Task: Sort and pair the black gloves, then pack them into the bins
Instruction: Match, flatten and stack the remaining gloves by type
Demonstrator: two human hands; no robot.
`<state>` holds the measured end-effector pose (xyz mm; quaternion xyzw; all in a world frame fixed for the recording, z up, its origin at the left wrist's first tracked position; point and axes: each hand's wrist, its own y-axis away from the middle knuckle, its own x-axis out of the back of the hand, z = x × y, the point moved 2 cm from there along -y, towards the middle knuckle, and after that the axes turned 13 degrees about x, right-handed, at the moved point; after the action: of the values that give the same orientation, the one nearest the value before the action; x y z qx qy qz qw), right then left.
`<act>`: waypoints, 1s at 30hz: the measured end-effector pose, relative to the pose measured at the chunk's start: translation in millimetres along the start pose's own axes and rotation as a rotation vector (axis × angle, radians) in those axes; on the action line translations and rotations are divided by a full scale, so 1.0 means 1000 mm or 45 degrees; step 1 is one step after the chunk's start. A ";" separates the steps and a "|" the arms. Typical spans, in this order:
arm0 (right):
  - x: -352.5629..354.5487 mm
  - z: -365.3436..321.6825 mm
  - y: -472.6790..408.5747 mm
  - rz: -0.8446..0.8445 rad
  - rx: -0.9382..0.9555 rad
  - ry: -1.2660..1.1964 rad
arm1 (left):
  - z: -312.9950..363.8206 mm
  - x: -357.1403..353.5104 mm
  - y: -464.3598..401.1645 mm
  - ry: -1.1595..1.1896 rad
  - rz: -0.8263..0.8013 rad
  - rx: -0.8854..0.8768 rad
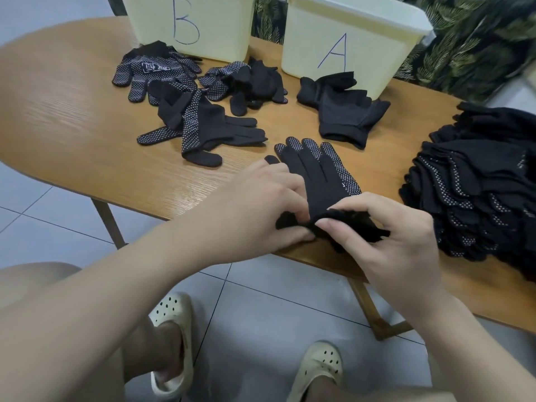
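A black glove with white dots [316,169] lies flat near the table's front edge, fingers pointing away from me. My left hand [261,207] and my right hand [385,236] both pinch its cuff end, which is bunched between them. Loose black gloves [203,126] lie scattered in the middle, with more dotted gloves [153,71] in front of bin B [220,27]. A plain black pair [345,111] sits before bin A [377,33]. A tall stack of black gloves [475,198] fills the right side.
The wooden table [72,111] has bare surface on its left half. Both pale yellow bins stand at the back edge. A leafy patterned wall [478,39] is behind. A stool [34,274] stands at my lower left, over tiled floor.
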<state>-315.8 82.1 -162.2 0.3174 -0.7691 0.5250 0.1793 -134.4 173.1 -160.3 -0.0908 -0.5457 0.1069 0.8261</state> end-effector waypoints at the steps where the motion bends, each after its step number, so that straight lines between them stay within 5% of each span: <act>1: 0.002 0.000 -0.002 -0.020 0.008 -0.006 | -0.001 0.000 0.000 0.013 0.017 -0.004; 8: 0.017 0.022 -0.004 -0.310 -0.025 -0.105 | -0.023 0.021 -0.002 0.114 0.103 0.069; 30: 0.011 0.017 -0.012 -0.165 0.143 0.039 | -0.022 0.039 0.009 0.434 -0.124 0.231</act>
<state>-315.3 60.2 -153.5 0.3678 -0.7135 0.5595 0.2066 -99.6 191.9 -136.7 -0.0065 -0.3898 0.0987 0.9156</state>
